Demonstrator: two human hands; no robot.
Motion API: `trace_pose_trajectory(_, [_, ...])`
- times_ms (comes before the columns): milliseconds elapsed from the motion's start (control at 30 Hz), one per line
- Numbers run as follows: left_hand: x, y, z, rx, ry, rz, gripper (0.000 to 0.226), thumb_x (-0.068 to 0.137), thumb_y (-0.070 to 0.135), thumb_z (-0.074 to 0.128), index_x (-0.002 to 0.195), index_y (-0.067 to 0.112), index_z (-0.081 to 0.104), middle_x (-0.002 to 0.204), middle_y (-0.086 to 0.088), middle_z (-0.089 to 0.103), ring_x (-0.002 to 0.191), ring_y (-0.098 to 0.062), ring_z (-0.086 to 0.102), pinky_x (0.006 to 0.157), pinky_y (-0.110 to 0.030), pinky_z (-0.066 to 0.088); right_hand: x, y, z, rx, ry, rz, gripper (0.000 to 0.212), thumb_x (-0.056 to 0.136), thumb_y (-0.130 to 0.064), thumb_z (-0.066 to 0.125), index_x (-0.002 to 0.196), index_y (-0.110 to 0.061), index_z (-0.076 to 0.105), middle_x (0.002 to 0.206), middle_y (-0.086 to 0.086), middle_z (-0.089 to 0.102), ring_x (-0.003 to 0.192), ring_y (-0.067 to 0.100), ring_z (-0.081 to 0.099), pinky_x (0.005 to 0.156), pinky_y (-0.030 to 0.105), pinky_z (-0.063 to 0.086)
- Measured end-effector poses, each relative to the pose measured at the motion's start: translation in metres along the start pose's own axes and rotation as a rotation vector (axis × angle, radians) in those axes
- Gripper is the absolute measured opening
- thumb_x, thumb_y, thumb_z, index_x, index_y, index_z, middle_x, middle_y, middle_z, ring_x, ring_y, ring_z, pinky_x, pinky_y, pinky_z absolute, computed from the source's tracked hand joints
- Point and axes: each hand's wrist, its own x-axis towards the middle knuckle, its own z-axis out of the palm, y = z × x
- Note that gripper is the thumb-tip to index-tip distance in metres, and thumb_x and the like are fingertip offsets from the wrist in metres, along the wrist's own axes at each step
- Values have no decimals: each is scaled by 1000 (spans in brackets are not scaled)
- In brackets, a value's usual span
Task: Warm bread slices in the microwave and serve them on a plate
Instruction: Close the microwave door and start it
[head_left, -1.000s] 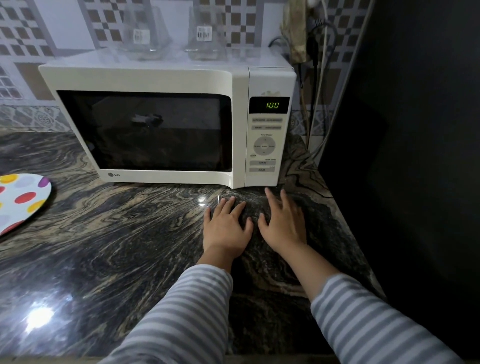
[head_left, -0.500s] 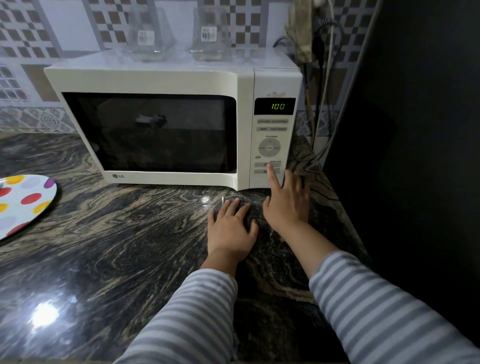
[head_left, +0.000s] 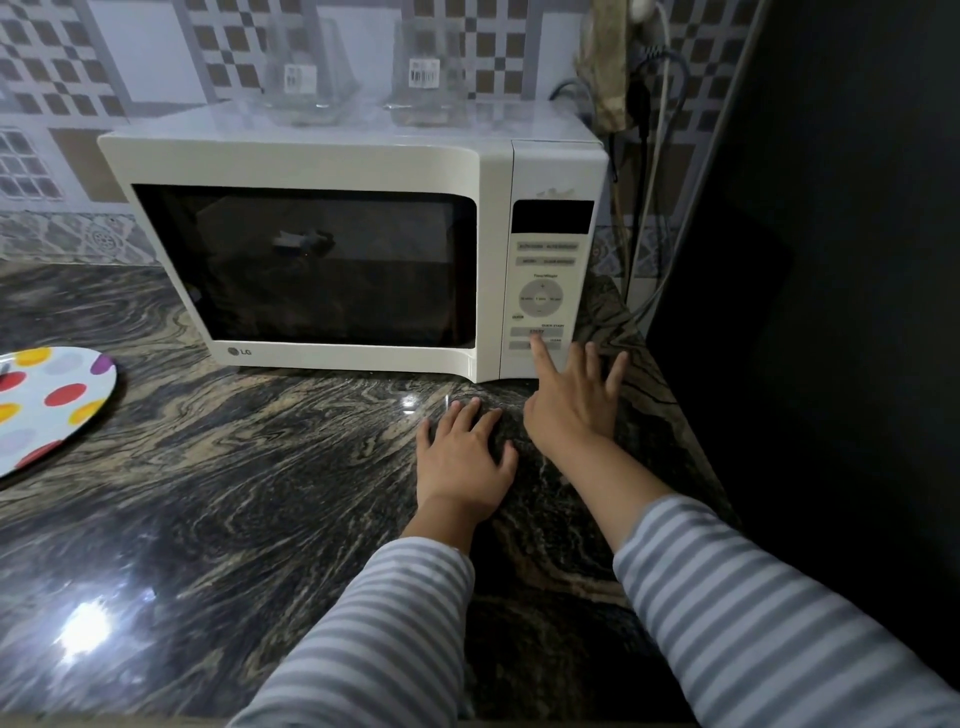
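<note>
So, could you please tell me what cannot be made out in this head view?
- Microwave contents: dark door glass hides them.
- Display: dark, no digits readable.
- Button labels under the right hand fingertip: too small and blurred.
- Dotted plate: cut off by the left edge.

Dim kitchen light here, cool and flat. The brightest spot is a white glare patch on the glossy worktop (head_left: 83, 623) at lower left, with a smaller glint just in front of the microwave (head_left: 311, 161). Its dark door mirrors a faint shape. The right side falls into near-black shadow. Wide-angle bending shows: the microwave's edges bow and the wall tiles (head_left: 52, 67) lean outward. Two clear containers (head_left: 306, 73) on top look soft and hazy; the striped sleeves (head_left: 395, 639) blur at the bottom edge.
</note>
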Motion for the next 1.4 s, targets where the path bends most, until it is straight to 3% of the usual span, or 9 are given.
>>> trace_pose_trajectory(167, [3, -5, -7, -157, -13, 22, 62, 92, 41, 49, 149, 33, 27, 156, 3, 29, 146, -19, 17, 119, -46, 9, -6, -1, -28, 85, 17, -60, 70, 93, -32, 45, 152, -38, 7, 158, 14, 10, 146, 34, 5, 117, 55, 0])
trace_pose_trajectory(267, [14, -7, -25, -292, 136, 87, 75, 88, 29, 59, 151, 33, 19, 151, -8, 33, 140, -28, 27, 115, -46, 24, 2, -1, -58, 114, 141, -130, 66, 95, -34, 43, 152, -33, 10, 160, 13, 3, 147, 32, 0, 118, 52, 3])
trace_pose_trajectory(467, [53, 12, -90, -393, 374, 226, 94, 88, 22, 65, 147, 37, -6, 143, -10, 39, 125, -30, 39, 106, -38, 33, 33, -4, -119, 171, 299, -252, 62, 100, -40, 32, 153, -29, 2, 161, 10, -9, 148, 29, -10, 119, 50, 0])
trace_pose_trajectory(633, [79, 24, -117, -495, 363, 302, 96, 90, 17, 64, 142, 47, -11, 126, -8, 47, 107, -22, 53, 93, -33, 45, 75, -10, -149, 140, 361, -338, 58, 102, -39, 22, 153, -27, -3, 160, 10, -12, 146, 32, -16, 118, 50, -7])
trace_pose_trajectory(733, [90, 21, -110, -533, 327, 307, 103, 89, 14, 65, 143, 56, -12, 119, -5, 52, 95, -19, 58, 87, -42, 52, 94, -12, -152, 119, 311, -336, 58, 103, -40, 17, 153, -24, -7, 160, 10, -15, 146, 31, -19, 118, 48, -10])
trace_pose_trajectory(833, [96, 18, -103, -534, 324, 318, 108, 87, 10, 67, 143, 56, -12, 113, -4, 56, 87, -17, 57, 80, -41, 52, 104, -12, -144, 25, 268, -354, 58, 103, -39, 14, 153, -20, -7, 161, 10, -11, 147, 28, -16, 119, 45, -10])
trace_pose_trajectory(1033, [103, 15, -106, -481, 347, 334, 111, 84, -1, 65, 138, 57, -13, 79, 9, 42, 59, 2, 46, 65, -14, 37, 112, -3, -133, -11, 328, -415, 55, 104, -34, 19, 153, -19, 0, 162, 6, 0, 149, 23, -1, 119, 36, -5])
trace_pose_trajectory(1267, [97, 22, -108, -453, 339, 271, 112, 86, -2, 60, 133, 64, -18, 85, 7, 49, 61, 2, 47, 56, -7, 35, 110, -8, -130, -84, 367, -358, 59, 104, -33, 19, 151, -18, -14, 160, 7, -16, 146, 23, -19, 117, 40, -14])
trace_pose_trajectory(1400, [93, 26, -111, -463, 321, 226, 111, 87, -1, 59, 133, 64, -18, 94, 2, 59, 60, 5, 47, 59, -12, 33, 110, -9, -132, -95, 364, -346, 60, 104, -34, 20, 150, -18, -16, 159, 8, -20, 145, 23, -23, 117, 41, -14])
